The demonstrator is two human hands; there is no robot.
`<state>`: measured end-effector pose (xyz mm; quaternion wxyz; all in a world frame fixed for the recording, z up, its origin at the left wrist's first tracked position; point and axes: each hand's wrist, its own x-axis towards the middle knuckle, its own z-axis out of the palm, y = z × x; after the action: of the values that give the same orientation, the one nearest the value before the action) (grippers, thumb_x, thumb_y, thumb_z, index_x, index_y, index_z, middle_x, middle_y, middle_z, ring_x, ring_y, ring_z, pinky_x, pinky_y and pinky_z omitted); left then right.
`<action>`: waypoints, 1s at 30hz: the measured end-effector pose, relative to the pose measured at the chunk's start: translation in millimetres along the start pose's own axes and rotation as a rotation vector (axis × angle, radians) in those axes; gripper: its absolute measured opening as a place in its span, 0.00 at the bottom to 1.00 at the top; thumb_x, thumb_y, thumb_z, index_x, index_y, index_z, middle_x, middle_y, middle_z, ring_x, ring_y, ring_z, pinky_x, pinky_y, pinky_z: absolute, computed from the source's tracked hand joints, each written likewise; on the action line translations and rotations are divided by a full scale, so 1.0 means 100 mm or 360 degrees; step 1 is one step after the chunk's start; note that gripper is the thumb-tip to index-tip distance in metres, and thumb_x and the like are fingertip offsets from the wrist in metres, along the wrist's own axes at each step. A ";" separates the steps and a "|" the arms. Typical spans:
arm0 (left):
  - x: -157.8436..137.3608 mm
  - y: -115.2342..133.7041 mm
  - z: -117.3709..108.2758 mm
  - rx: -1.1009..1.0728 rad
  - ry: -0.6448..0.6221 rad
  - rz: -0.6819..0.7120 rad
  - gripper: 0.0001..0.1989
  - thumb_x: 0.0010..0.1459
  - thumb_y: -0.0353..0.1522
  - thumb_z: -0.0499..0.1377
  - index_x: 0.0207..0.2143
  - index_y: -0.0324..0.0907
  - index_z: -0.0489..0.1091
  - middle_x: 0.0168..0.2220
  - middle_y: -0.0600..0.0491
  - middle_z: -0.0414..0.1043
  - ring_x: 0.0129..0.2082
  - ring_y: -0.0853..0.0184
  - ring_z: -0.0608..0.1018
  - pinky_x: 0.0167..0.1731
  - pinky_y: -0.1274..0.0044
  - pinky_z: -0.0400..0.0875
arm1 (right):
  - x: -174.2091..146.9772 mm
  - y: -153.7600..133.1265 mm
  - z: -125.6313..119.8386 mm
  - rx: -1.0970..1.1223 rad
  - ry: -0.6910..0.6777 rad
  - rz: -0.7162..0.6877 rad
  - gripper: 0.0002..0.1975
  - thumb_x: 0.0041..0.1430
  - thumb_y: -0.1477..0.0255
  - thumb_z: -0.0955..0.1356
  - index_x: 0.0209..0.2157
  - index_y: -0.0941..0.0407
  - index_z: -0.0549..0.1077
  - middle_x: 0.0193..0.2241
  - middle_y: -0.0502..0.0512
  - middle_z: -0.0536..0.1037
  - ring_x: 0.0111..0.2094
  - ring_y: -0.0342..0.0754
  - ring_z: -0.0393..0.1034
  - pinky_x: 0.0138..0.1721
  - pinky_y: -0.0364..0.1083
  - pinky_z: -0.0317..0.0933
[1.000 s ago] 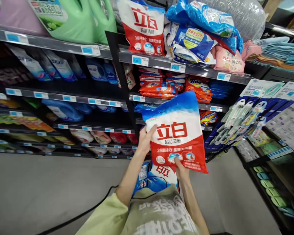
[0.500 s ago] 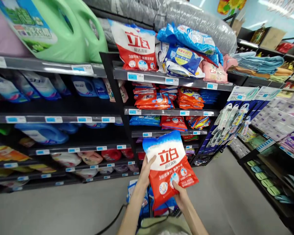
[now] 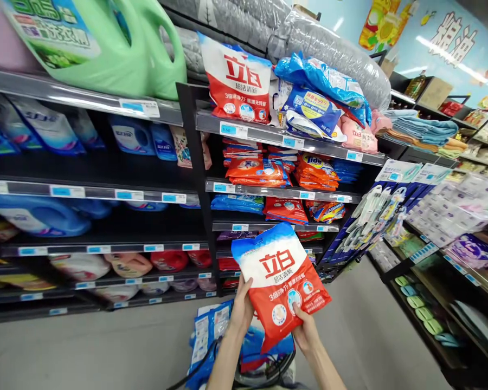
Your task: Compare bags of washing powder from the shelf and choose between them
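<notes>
A bag of washing powder [image 3: 282, 276], red and white with a blue top, is held up in front of my body, its printed face toward me. My left hand [image 3: 242, 309] grips its left edge, thumb on the front. My right hand [image 3: 307, 327] grips the lower right part, thumb also on the front; the other fingers of both hands are behind the bag. Below it, partly hidden by my forearms, lie blue packs [image 3: 211, 330] and more bags. A similar upright bag [image 3: 239, 81] stands on the upper shelf ahead.
Shelves [image 3: 228, 187] ahead hold stacked detergent packs. Green jugs [image 3: 101, 49] stand at upper left, blue bottles [image 3: 36, 214] lower down. Hanging toothbrushes [image 3: 376, 216] cover the shelf end at right. Beyond an aisle floor [image 3: 361, 325], another shelf carries slippers [image 3: 423, 313]. A black cable [image 3: 199, 365] runs near my left forearm.
The camera view has shifted, showing more wall at upper right and more of the blue packs below. Both hands keep hold of the bag, which is tilted slightly more.
</notes>
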<state>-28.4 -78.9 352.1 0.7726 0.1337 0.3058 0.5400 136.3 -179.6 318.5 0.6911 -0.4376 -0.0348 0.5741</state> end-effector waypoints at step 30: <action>2.36 -0.59 1.59 0.0839 -0.0031 0.0767 0.46 0.52 0.39 0.75 0.70 0.44 0.63 0.53 0.41 0.80 0.51 0.51 0.83 0.54 0.58 0.79 | 3.06 -1.74 1.09 -0.0103 -0.0520 -0.0144 0.27 0.43 0.71 0.82 0.47 0.56 0.78 0.48 0.61 0.85 0.52 0.60 0.80 0.48 0.55 0.79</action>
<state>168.0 134.6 366.7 0.5649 0.4021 0.3869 0.6079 312.4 141.4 358.9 0.6870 -0.3584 -0.1847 0.6045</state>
